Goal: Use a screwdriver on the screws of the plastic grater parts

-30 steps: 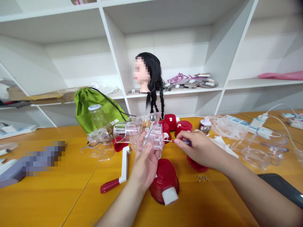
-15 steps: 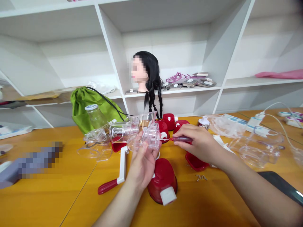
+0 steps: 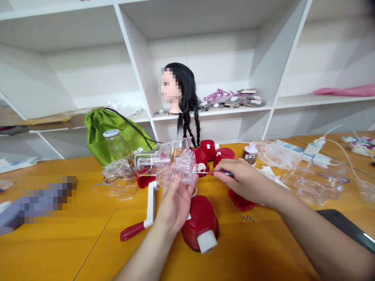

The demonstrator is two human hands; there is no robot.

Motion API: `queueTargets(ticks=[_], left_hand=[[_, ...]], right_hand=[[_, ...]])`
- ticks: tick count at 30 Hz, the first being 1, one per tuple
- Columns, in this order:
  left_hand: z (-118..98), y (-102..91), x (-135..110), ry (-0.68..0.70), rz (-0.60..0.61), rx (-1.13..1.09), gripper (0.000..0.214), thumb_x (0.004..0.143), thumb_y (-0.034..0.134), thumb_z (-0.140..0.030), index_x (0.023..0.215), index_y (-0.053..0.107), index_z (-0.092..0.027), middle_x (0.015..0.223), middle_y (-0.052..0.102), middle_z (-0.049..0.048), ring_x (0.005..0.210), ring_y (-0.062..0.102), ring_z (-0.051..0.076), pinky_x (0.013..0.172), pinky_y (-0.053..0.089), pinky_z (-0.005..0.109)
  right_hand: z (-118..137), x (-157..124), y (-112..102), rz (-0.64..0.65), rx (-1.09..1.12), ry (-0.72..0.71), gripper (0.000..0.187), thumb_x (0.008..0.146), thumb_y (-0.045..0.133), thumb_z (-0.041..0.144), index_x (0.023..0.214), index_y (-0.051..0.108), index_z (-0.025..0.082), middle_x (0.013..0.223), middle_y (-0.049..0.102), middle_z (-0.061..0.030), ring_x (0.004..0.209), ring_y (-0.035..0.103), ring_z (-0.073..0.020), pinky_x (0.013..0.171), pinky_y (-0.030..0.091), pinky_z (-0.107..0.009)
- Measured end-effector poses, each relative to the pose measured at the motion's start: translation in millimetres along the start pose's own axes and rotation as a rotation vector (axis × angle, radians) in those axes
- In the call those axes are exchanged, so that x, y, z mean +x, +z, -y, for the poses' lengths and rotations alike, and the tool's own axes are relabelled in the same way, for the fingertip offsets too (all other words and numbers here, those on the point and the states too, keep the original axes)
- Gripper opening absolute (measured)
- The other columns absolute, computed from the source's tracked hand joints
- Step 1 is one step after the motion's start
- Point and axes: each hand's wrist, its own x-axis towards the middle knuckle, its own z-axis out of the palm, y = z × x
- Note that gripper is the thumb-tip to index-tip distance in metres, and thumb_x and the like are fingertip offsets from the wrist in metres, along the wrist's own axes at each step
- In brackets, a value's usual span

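Note:
My left hand (image 3: 175, 203) is raised over the yellow table (image 3: 67, 242), its fingers closed round a clear plastic grater housing (image 3: 178, 166) with a grating drum (image 3: 148, 164) sticking out to the left. My right hand (image 3: 247, 181) pinches a small screwdriver (image 3: 216, 173) whose thin tip points left and meets the right side of the housing. Below my left hand lies a red base (image 3: 200, 224) with a white tab. A white crank with a red handle (image 3: 143, 216) lies left of the red base.
Several small screws (image 3: 247, 219) lie on the table near a red part (image 3: 240, 202). More red parts (image 3: 215, 152), clear lids (image 3: 117, 181), a jar (image 3: 115, 142), a green bag (image 3: 102, 127) and clear containers (image 3: 318, 183) crowd the table. White shelves with a mannequin head (image 3: 177, 89) stand behind.
The view has shifted slightly left. My right hand keeps the screwdriver against the housing and has turned it a little; my left hand still holds the housing in the same place.

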Motion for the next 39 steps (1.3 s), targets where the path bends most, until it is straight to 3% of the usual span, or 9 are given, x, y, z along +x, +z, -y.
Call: queueTargets(ticks=[3, 6, 10, 17, 23, 28, 31, 35, 39], left_hand=[[-1.1, 0.1, 0.9, -0.006, 0.003, -0.007, 0.055, 0.084, 0.079, -0.031, 0.134, 0.057, -0.031, 0.142, 0.063, 0.0047, 0.132, 0.059, 0.026, 0.111, 0.049, 0.044], [-1.3, 0.2, 0.8, -0.002, 0.005, -0.010, 0.052, 0.086, 0.078, -0.030, 0.133, 0.058, -0.032, 0.142, 0.064, 0.0044, 0.133, 0.058, 0.026, 0.109, 0.050, 0.043], [-0.6, 0.1, -0.8, -0.008, 0.021, 0.004, 0.056, 0.084, 0.080, -0.030, 0.134, 0.057, -0.030, 0.141, 0.064, 0.0067, 0.133, 0.058, 0.027, 0.109, 0.050, 0.043], [3.9, -2.3, -1.9, 0.041, 0.025, 0.038, 0.056, 0.078, 0.085, -0.030, 0.127, 0.059, -0.034, 0.145, 0.061, 0.0028, 0.133, 0.059, 0.027, 0.113, 0.045, 0.044], [3.1, -3.2, 0.8, 0.058, 0.014, 0.018, 0.046, 0.081, 0.082, -0.028, 0.122, 0.061, -0.034, 0.144, 0.062, 0.0014, 0.132, 0.059, 0.026, 0.111, 0.047, 0.045], [2.7, -3.6, -0.1, 0.040, 0.048, 0.016, 0.052, 0.082, 0.081, -0.029, 0.129, 0.059, -0.034, 0.141, 0.064, 0.0035, 0.131, 0.060, 0.025, 0.111, 0.047, 0.043], [4.2, -4.5, -1.3, 0.045, 0.042, 0.010, 0.048, 0.081, 0.082, -0.029, 0.124, 0.061, -0.034, 0.140, 0.065, 0.0018, 0.129, 0.061, 0.025, 0.109, 0.049, 0.043], [5.6, -5.1, -1.8, 0.041, 0.031, 0.014, 0.049, 0.079, 0.083, -0.028, 0.122, 0.062, -0.036, 0.141, 0.064, 0.0008, 0.130, 0.060, 0.026, 0.109, 0.049, 0.044], [5.1, -4.2, -0.6, 0.044, 0.024, 0.013, 0.053, 0.080, 0.083, -0.029, 0.127, 0.061, -0.037, 0.143, 0.062, 0.0010, 0.130, 0.060, 0.025, 0.109, 0.049, 0.043]], right_hand=[[-6.6, -0.3, 1.8, -0.099, 0.013, -0.069, 0.004, 0.095, 0.065, 0.024, 0.093, 0.065, 0.020, 0.092, 0.067, -0.0019, 0.083, 0.061, -0.0153, 0.076, 0.045, -0.028], [-6.6, -0.9, 2.8, -0.168, 0.033, -0.066, 0.007, 0.090, 0.070, 0.023, 0.092, 0.064, 0.021, 0.088, 0.067, -0.0003, 0.078, 0.060, -0.0143, 0.071, 0.043, -0.027], [2.6, -1.6, 2.0, -0.103, 0.080, 0.124, 0.014, 0.087, 0.072, 0.029, 0.097, 0.063, 0.025, 0.070, 0.063, 0.0060, 0.061, 0.055, -0.0123, 0.058, 0.038, -0.025], [10.6, 2.4, -1.4, 0.059, 0.012, 0.240, 0.047, 0.105, 0.037, 0.035, 0.062, 0.048, 0.021, 0.061, 0.059, 0.0003, 0.058, 0.049, -0.0136, 0.059, 0.030, -0.032], [-0.1, 2.8, 1.2, 0.003, 0.212, 0.221, 0.015, 0.093, 0.064, 0.037, 0.090, 0.068, 0.023, 0.090, 0.071, -0.0010, 0.080, 0.063, -0.0168, 0.071, 0.044, -0.029], [-5.1, 4.3, 6.3, -0.064, 0.415, 0.285, 0.018, 0.082, 0.075, 0.036, 0.093, 0.066, 0.024, 0.094, 0.070, 0.0005, 0.086, 0.065, -0.0175, 0.076, 0.047, -0.029], [-1.6, 5.4, 6.5, -0.013, 0.399, 0.310, 0.019, 0.091, 0.066, 0.043, 0.091, 0.066, 0.023, 0.083, 0.068, 0.0011, 0.074, 0.061, -0.0158, 0.068, 0.044, -0.029], [3.3, 5.0, 6.2, 0.058, 0.171, 0.322, 0.050, 0.104, 0.038, 0.045, 0.064, 0.055, 0.021, 0.061, 0.059, 0.0001, 0.057, 0.050, -0.0144, 0.060, 0.034, -0.033], [0.7, 4.3, 4.5, 0.047, 0.138, 0.292, 0.040, 0.101, 0.047, 0.042, 0.067, 0.054, 0.021, 0.064, 0.059, 0.0013, 0.061, 0.050, -0.0144, 0.061, 0.033, -0.032]])
